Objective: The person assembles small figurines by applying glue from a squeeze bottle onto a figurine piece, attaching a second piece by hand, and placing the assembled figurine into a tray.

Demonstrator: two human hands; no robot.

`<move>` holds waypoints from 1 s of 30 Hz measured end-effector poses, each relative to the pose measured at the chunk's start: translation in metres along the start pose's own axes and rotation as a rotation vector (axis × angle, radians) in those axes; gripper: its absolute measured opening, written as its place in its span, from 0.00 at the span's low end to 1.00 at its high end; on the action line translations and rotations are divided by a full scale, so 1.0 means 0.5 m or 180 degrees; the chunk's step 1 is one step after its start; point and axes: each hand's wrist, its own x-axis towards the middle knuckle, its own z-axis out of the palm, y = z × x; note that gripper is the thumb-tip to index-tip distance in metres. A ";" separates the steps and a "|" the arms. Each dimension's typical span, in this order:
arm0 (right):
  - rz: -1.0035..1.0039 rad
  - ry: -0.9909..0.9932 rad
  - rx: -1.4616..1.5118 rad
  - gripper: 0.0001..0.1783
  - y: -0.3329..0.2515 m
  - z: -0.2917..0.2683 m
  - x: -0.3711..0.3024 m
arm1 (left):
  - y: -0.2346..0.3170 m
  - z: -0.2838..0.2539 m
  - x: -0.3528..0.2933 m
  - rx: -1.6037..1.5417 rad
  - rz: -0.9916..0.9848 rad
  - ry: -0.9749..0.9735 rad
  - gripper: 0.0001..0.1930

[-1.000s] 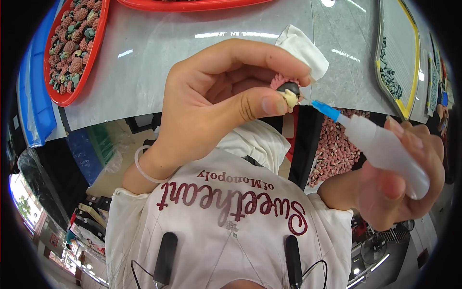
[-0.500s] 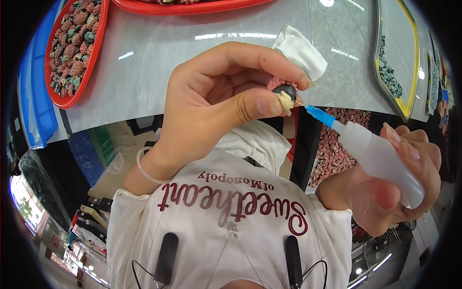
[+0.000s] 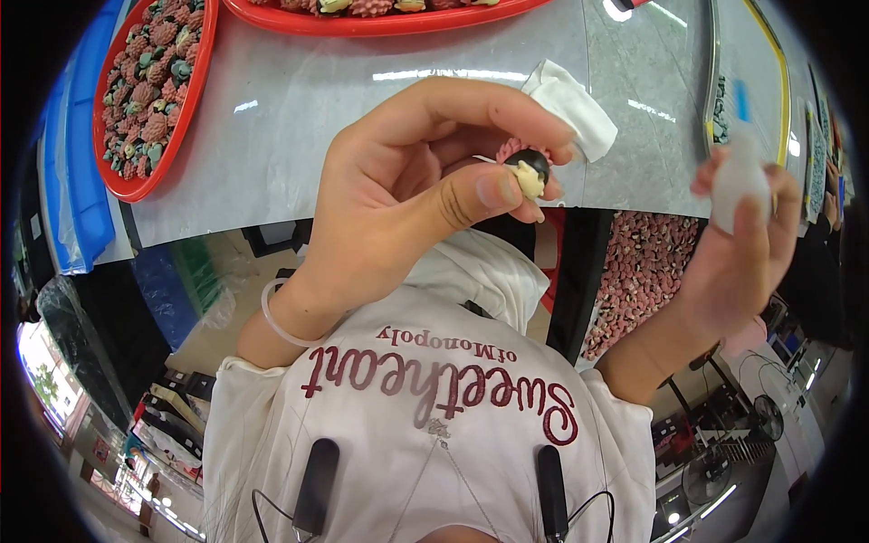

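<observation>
Between the thumb and fingers of my left hand [image 3: 389,181] is a small figurine piece [image 3: 528,172] with a pink ridged part, a black band and a cream-coloured part. My right hand [image 3: 747,226] grips a translucent white squeeze bottle [image 3: 742,185]; its blue needle tip [image 3: 742,100] points up, away from the piece. Motion smears the bottle and the fingers around it. Just beyond my left fingertips, a folded white cloth [image 3: 572,109] lies on the grey table [image 3: 299,136].
A red tray [image 3: 101,136] of pink and dark green pieces stands at the left, beside blue plastic [image 3: 72,181]. Another red tray [image 3: 389,27] is at the far edge. Below the table's right side are many pink pieces [image 3: 638,271]. Yellow-edged trays [image 3: 783,81] stand at the far right.
My right hand has moved away to the right and up with the squeeze bottle, turning its tip upward from the figurine piece. My left hand still holds the piece, slightly turned.
</observation>
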 end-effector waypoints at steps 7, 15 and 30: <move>-0.0227 0.0574 -0.0206 0.21 0.062 0.044 0.039 | -0.024 -0.011 0.002 -0.0165 0.0528 -0.0240 0.07; -0.0412 -0.0035 -0.1591 0.20 0.099 0.045 0.048 | -0.012 -0.007 0.004 0.0064 0.0270 -0.0268 0.09; 0.0438 0.0681 -0.2681 0.10 0.060 -0.148 0.087 | -0.004 0.016 0.013 -0.0324 0.0013 -0.0112 0.11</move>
